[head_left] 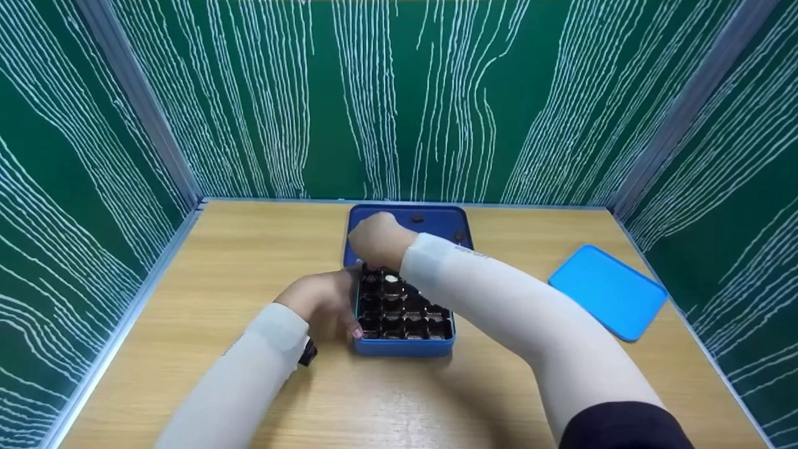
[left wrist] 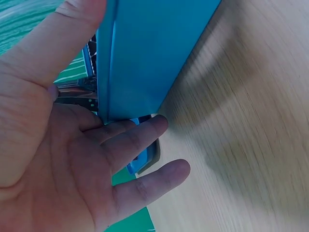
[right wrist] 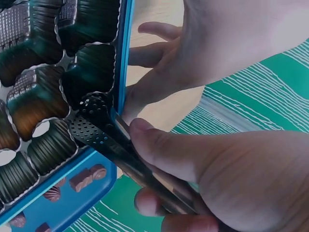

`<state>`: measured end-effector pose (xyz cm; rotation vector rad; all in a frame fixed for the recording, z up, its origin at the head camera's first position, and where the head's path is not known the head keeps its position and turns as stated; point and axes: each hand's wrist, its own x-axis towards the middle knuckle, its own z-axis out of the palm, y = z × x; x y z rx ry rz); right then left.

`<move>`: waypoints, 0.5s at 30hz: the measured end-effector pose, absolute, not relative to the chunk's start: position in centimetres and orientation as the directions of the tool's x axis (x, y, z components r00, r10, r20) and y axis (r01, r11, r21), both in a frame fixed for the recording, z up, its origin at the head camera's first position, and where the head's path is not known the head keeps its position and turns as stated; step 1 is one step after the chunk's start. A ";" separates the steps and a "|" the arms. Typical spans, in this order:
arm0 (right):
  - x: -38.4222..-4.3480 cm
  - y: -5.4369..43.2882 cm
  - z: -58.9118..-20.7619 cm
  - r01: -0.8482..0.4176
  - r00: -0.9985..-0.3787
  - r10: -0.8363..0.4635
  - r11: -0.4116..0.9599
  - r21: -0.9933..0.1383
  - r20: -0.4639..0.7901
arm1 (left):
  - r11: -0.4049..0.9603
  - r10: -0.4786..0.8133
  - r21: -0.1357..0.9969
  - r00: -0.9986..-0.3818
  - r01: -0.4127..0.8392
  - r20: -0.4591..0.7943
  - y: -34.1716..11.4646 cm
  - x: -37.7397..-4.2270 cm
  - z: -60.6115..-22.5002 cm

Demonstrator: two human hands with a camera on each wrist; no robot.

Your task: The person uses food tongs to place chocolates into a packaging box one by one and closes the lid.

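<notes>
A blue box (head_left: 404,348) stands on the table with a dark plastic insert (head_left: 381,310) divided into compartments. A pale-topped piece (head_left: 391,280) sits in one far compartment. My left hand (head_left: 324,296) lies along the box's left wall. In the left wrist view its thumb touches the box near the rim, with the other fingers mostly straight by the far corner. My right hand (right wrist: 217,164) grips metal tongs (right wrist: 130,162) between thumb and fingers. Their perforated tips reach into a compartment at the box's corner. Whether anything is between the tips I cannot tell.
Behind the box lies a dark blue tray (head_left: 405,215) bearing several brown chocolates (right wrist: 82,180). A lighter blue lid (head_left: 608,293) rests flat at the right of the wooden table (head_left: 237,249). Green panels (head_left: 436,125) with white lines enclose the back and sides.
</notes>
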<state>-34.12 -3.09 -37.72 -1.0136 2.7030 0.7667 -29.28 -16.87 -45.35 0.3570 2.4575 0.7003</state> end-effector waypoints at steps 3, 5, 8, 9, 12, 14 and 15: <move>-34.0 -2.4 -36.9 -0.643 -0.766 -0.565 0.662 0.385 -0.306 | 0.838 0.378 0.538 -0.811 0.095 -0.446 -16.7 -29.3 -45.3; -33.9 -1.5 -36.0 -0.644 -0.765 -0.569 0.685 0.340 -0.300 | 0.846 0.368 0.526 -0.810 0.088 -0.457 -16.7 -29.3 -45.3; -33.9 0.1 -34.3 -0.626 -0.774 -0.554 0.742 0.239 -0.306 | 0.850 0.367 0.519 -0.809 0.092 -0.458 -16.7 -29.2 -45.2; -34.1 0.7 -33.8 -0.612 -0.781 -0.545 0.766 0.196 -0.306 | 0.851 0.368 0.517 -0.810 0.095 -0.456 -16.7 -29.1 -45.2; -35.1 2.6 -32.8 -0.556 -0.809 -0.514 0.827 0.086 -0.286 | 0.855 0.363 0.510 -0.814 0.096 -0.454 -16.7 -29.1 -45.2; -36.0 3.7 -32.7 -0.518 -0.830 -0.499 0.855 0.011 -0.250 | 0.858 0.356 0.505 -0.817 0.093 -0.454 -16.7 -29.1 -45.2; -36.6 4.2 -32.9 -0.506 -0.837 -0.497 0.862 -0.021 -0.228 | 0.861 0.352 0.501 -0.818 0.091 -0.456 -16.7 -29.1 -45.2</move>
